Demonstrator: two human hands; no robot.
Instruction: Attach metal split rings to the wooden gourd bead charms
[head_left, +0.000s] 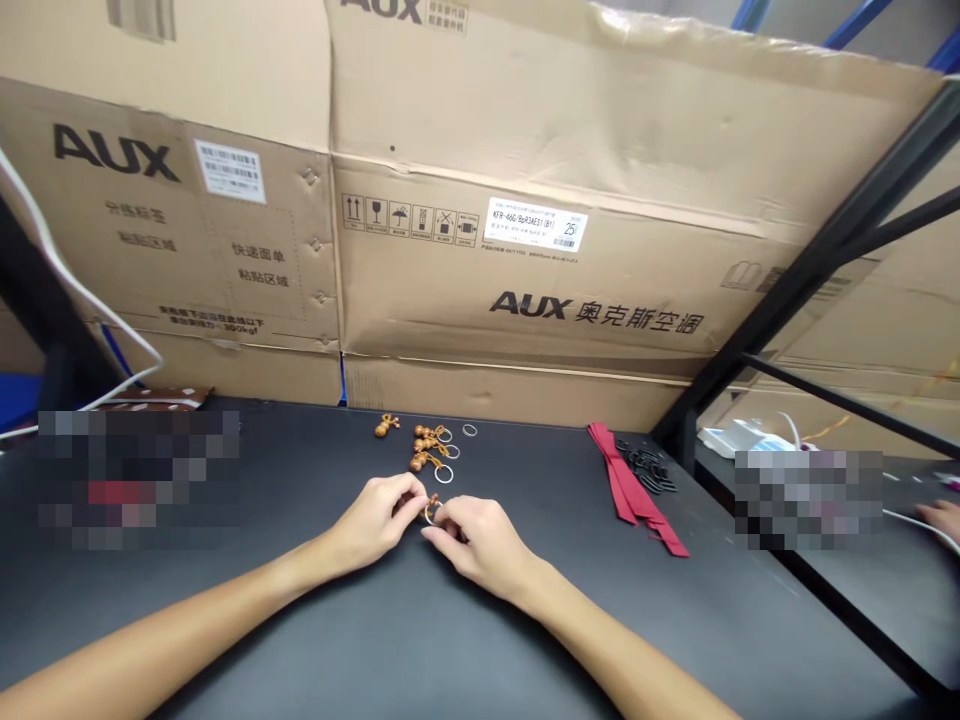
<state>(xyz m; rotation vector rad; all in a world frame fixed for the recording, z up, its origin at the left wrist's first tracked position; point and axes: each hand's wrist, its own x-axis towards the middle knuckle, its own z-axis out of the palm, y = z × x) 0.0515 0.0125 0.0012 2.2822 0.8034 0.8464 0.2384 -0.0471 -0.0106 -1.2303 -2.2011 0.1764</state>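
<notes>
Nearest me, on the black tabletop (300,620), the left hand (379,520) and the right hand (480,540) meet fingertip to fingertip. Both are pinched narrow on one small wooden gourd charm (433,500) and its metal ring (429,515), near the table's middle. Sweeping from the left, I see a white cable (90,310) looping down in front of a shut carton (187,200) printed AUX; what it holds I cannot tell. Just beyond the hands lie more gourd charms (427,445) with rings, a lone gourd (386,426) to their left and a loose ring (470,430) to their right, all close to the table's far edge. A second shut carton (600,150) reads AUX, and its white label reads KFR-46G and 25. Bare tabletop lies on either side of the hands. Further right are red ribbons (634,490) beside a heap of black pieces (651,470), then a black frame strut (810,270) and another person's hand (941,517) at the picture's edge.
</notes>
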